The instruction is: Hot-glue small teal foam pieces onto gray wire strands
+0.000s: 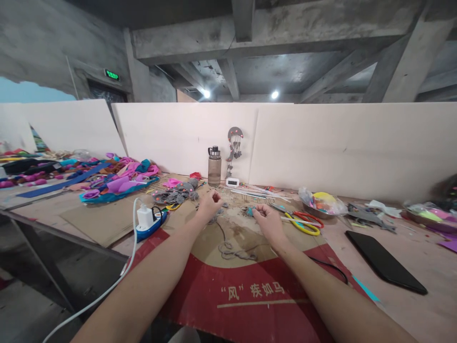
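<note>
Over the middle of the cardboard sheet, my left hand is closed, thumb and fingertips pinched together. Anything in that pinch is too small to make out. My right hand is closed too, its fingertips on a small teal piece beside some grey bits. A grey yarn lies in loose loops between my forearms, one strand running up toward my left hand. Yellow-handled scissors and a red-handled tool lie to the right of my right hand.
A water bottle and small digital clock stand at the back by the white partition. Grey felt pieces and a blue power strip lie left. A bowl and black phone are right.
</note>
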Demonstrator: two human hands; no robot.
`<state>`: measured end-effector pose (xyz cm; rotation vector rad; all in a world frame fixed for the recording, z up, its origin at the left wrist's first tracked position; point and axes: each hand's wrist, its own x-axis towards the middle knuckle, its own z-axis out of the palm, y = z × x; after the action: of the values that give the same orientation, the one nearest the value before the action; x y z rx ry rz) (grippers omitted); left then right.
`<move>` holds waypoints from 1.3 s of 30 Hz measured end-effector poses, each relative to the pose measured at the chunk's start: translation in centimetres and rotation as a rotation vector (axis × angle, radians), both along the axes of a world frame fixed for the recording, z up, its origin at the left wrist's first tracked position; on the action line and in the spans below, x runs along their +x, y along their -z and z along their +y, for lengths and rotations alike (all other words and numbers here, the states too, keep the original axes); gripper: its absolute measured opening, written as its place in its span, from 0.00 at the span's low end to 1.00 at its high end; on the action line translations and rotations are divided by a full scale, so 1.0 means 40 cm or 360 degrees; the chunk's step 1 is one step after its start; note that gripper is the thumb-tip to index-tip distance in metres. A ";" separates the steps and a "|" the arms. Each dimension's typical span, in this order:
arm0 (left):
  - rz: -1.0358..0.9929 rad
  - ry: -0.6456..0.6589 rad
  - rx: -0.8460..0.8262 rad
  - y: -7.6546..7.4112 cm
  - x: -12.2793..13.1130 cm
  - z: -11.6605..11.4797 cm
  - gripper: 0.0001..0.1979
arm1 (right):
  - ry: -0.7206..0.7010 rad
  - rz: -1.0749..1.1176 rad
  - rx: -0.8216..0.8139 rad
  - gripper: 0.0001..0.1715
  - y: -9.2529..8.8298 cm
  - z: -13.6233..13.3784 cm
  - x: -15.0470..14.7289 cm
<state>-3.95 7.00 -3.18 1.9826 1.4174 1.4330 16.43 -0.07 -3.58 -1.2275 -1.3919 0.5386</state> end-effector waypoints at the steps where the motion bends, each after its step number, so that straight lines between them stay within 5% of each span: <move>1: -0.0011 0.0002 -0.0001 0.000 0.000 0.001 0.04 | 0.0002 -0.0008 0.0005 0.14 0.002 0.001 0.001; 39: -0.0025 -0.0011 0.0018 0.027 -0.010 0.025 0.03 | -0.0108 0.0042 -0.0073 0.11 0.012 -0.016 -0.035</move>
<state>-4.35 8.00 -4.25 1.9710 1.4135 1.4597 15.03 -0.71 -4.08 -1.2091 -1.4095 0.6349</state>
